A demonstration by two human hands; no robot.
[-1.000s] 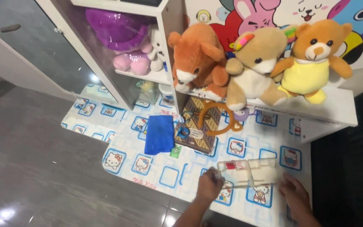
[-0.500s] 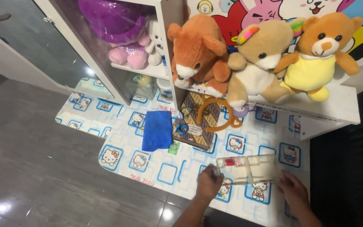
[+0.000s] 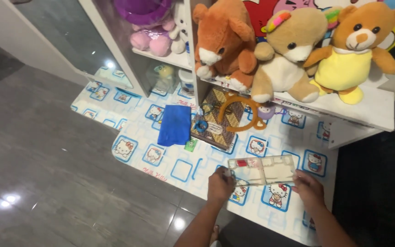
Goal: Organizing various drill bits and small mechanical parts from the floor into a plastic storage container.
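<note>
— What are the hands doing?

— Both are on a clear box (image 3: 262, 169), a flat one with compartments, down on the mat (image 3: 161, 132). The left hand (image 3: 220, 185) is closed around the box's left end, fingers curled at its corner. The right hand (image 3: 308, 188) touches the right end from below, fingers bent; how firmly it grips, I cannot tell.

— Anything in the box?

— A small red piece in the upper left compartment. The rest is too pale to make out.

— And around it?

— The mat is white with blue squares and cartoon cats. Beyond the box lies a patterned book (image 3: 218, 121), with an orange headband (image 3: 241, 112) resting across its far end. Just beside the book, to its left, is a blue cloth (image 3: 174, 125), and a small green tag (image 3: 189, 145) sits near the cloth's lower corner.

— Further out?

— A white shelf (image 3: 366, 107) carries three plush toys in a row: an orange one (image 3: 222, 39), a tan bear (image 3: 284, 57), and a bear in yellow (image 3: 350, 50). To the left, a cabinet (image 3: 129, 59) holds pink plush (image 3: 152, 39). Grey floor (image 3: 37, 183) runs off to the left.
</note>
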